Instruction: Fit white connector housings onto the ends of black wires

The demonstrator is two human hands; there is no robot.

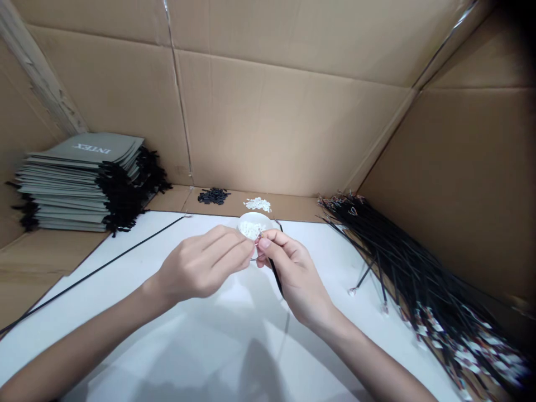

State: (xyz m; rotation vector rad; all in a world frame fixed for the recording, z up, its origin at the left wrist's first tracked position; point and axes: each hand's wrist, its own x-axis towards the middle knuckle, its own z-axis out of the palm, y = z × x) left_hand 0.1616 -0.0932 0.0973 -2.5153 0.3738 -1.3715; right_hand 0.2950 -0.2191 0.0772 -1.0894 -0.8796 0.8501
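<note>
Brown cardboard walls stand at the left, far and right sides of a white table.

At the far left is a tall stack of flat grey pieces, with black strips bunched along its sides; the top piece reads "INTEX", upside down to the viewer.

A single black cable slants across the left of the table, from the near left edge up to the far side, its thin wire ends bare.

The left hand reaches in from the near left, back of the hand up, fingers together, its narrow grip closed on thin wires; its thumb is hidden.

Beyond the hands, on a cardboard strip, lies a black pile of small tube-like pieces. To its right is a white pile of small pieces. Just nearer than that, a white bowl holds more white bits.

The wires come from the end of a held cable, just in front of the bowl. The right hand pinches that end between thumb and fingers, and the black length runs below its palm.

Along the right side lies a large bundle of black cables, with coloured wires and white connectors at the near end.
</note>
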